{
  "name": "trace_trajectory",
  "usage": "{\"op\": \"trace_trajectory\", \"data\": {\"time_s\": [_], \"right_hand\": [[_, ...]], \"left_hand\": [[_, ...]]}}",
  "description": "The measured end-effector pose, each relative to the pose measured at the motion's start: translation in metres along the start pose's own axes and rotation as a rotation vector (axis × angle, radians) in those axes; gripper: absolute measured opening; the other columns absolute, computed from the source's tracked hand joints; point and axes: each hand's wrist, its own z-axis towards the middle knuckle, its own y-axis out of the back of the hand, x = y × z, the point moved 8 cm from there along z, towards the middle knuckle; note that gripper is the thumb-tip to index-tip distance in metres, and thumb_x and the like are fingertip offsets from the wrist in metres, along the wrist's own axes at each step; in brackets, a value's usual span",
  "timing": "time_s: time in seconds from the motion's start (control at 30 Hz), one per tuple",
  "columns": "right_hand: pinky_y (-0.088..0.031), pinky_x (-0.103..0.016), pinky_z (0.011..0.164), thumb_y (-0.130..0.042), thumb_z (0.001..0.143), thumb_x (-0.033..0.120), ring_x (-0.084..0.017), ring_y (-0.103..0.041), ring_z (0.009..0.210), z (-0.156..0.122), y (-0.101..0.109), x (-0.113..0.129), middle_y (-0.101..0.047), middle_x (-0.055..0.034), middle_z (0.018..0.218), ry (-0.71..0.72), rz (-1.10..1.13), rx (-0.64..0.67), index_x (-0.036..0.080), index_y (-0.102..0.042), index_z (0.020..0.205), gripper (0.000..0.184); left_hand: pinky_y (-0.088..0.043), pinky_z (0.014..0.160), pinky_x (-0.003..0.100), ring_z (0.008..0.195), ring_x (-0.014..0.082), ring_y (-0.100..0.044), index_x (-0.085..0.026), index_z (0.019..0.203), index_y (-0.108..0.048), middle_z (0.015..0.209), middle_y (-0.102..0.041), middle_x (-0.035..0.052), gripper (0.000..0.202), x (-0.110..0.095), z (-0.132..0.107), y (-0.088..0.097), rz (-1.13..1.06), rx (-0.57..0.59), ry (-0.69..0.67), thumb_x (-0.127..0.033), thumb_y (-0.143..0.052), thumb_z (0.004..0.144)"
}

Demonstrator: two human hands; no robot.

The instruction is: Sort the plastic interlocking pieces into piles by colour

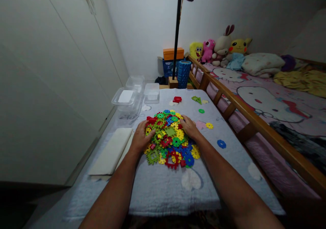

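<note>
A heap of plastic building pieces (pixel 170 132) lies in the middle of the cloth-covered table, with flower-shaped discs, square frames and small blocks in red, yellow, green and blue. My left hand (pixel 142 134) is against the left side of the heap, thumb apart from the fingers, touching pieces. A red block (pixel 151 120) lies by its fingertips. On the opposite side, my right hand (pixel 188 126) lies against the heap with its fingers spread and partly hidden among the pieces. Neither hand has closed around a piece that I can see.
Loose pieces lie to the right, among them a blue disc (pixel 221 144) and a yellow disc (pixel 209 125). Clear plastic containers (pixel 127 101) stand at the back left. A folded beige cloth (pixel 112 151) lies left. A wooden bed rail (pixel 229 105) runs along the right.
</note>
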Motion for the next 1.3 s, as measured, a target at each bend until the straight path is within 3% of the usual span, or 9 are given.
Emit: {"op": "trace_trajectory", "data": {"time_s": [0.17, 0.3, 0.4, 0.57, 0.77, 0.97, 1.13, 1.2, 1.3], "right_hand": [[-0.046, -0.036, 0.104, -0.047, 0.088, 0.025, -0.023, -0.061, 0.120, 0.012, 0.030, -0.036, -0.068, -0.0130, 0.128, -0.075, 0.094, -0.130, 0.016, -0.067, 0.123, 0.041], [-0.048, -0.034, 0.095, -0.054, 0.081, 0.020, -0.023, -0.065, 0.102, 0.012, 0.044, -0.058, -0.073, -0.0114, 0.110, -0.078, -0.041, -0.122, 0.016, -0.075, 0.108, 0.034], [-0.046, -0.035, 0.094, -0.061, 0.081, 0.024, -0.024, -0.063, 0.101, 0.009, 0.045, -0.063, -0.073, -0.0107, 0.106, -0.033, -0.174, -0.077, 0.017, -0.077, 0.104, 0.029], [-0.041, -0.034, 0.095, -0.063, 0.084, 0.027, -0.023, -0.060, 0.102, 0.006, 0.042, -0.062, -0.073, -0.0100, 0.103, 0.024, -0.225, -0.056, 0.018, -0.079, 0.104, 0.027], [-0.039, -0.035, 0.096, -0.064, 0.083, 0.030, -0.023, -0.059, 0.101, 0.002, 0.042, -0.059, -0.070, -0.0082, 0.103, 0.032, -0.191, -0.096, 0.022, -0.079, 0.108, 0.030], [-0.042, -0.036, 0.092, -0.067, 0.072, 0.028, -0.022, -0.059, 0.095, 0.001, 0.047, -0.056, -0.068, -0.0054, 0.095, 0.024, -0.067, -0.141, 0.022, -0.076, 0.088, 0.020], [-0.043, -0.028, 0.059, -0.065, 0.068, 0.036, -0.016, -0.054, 0.061, 0.007, 0.057, -0.073, -0.060, 0.0011, 0.067, -0.140, 0.350, -0.155, 0.020, -0.064, 0.073, 0.017], [-0.040, -0.026, 0.052, -0.065, 0.067, 0.037, -0.015, -0.052, 0.055, 0.013, 0.071, -0.087, -0.058, 0.0020, 0.063, -0.226, 0.447, -0.235, 0.020, -0.062, 0.072, 0.017], [-0.040, -0.025, 0.053, -0.068, 0.064, 0.028, -0.014, -0.054, 0.058, 0.025, 0.102, -0.110, -0.059, 0.0012, 0.064, -0.307, 0.360, -0.418, 0.020, -0.061, 0.070, 0.012]], "left_hand": [[-0.040, 0.116, 0.047, 0.132, 0.0298, -0.053, -0.021, 0.127, -0.059, 0.135, -0.060, 0.0131, 0.046, -0.013, -0.003, 0.013, 0.092, -0.069, -0.018, -0.042, -0.061, 0.087], [-0.036, 0.119, 0.049, 0.135, 0.0295, -0.051, -0.022, 0.130, -0.060, 0.138, -0.059, 0.0120, 0.043, -0.050, -0.013, 0.023, 0.158, -0.101, -0.187, -0.043, -0.058, 0.091], [-0.029, 0.121, 0.054, 0.143, 0.0334, -0.041, -0.025, 0.136, -0.057, 0.146, -0.055, 0.0112, 0.060, -0.078, -0.025, 0.011, 0.187, 0.019, -0.341, -0.057, -0.067, 0.085], [-0.009, 0.124, 0.065, 0.151, 0.0433, -0.025, -0.027, 0.148, -0.049, 0.161, -0.038, 0.0149, 0.107, -0.109, -0.053, -0.027, 0.278, 0.330, -0.521, -0.085, -0.071, 0.061], [-0.003, 0.125, 0.064, 0.155, 0.0398, -0.021, -0.030, 0.155, -0.038, 0.166, -0.030, 0.0139, 0.109, -0.130, -0.082, -0.056, 0.337, 0.508, -0.614, -0.089, -0.062, 0.066], [-0.008, 0.126, 0.062, 0.154, 0.0353, -0.025, -0.029, 0.152, -0.042, 0.163, -0.037, 0.0131, 0.089, -0.132, -0.086, -0.068, 0.396, 0.478, -0.580, -0.073, -0.066, 0.078], [-0.010, 0.126, 0.062, 0.151, 0.0346, -0.032, -0.027, 0.146, -0.050, 0.158, -0.046, 0.0115, 0.070, -0.130, -0.076, -0.058, 0.403, 0.357, -0.515, -0.059, -0.065, 0.086], [-0.012, 0.126, 0.062, 0.150, 0.0352, -0.034, -0.026, 0.143, -0.053, 0.156, -0.048, 0.0116, 0.067, -0.128, -0.071, -0.053, 0.404, 0.313, -0.489, -0.058, -0.067, 0.085], [-0.014, 0.125, 0.064, 0.147, 0.0367, -0.037, -0.025, 0.138, -0.057, 0.152, -0.051, 0.0133, 0.067, -0.122, -0.063, -0.046, 0.420, 0.255, -0.446, -0.058, -0.071, 0.082]]}}
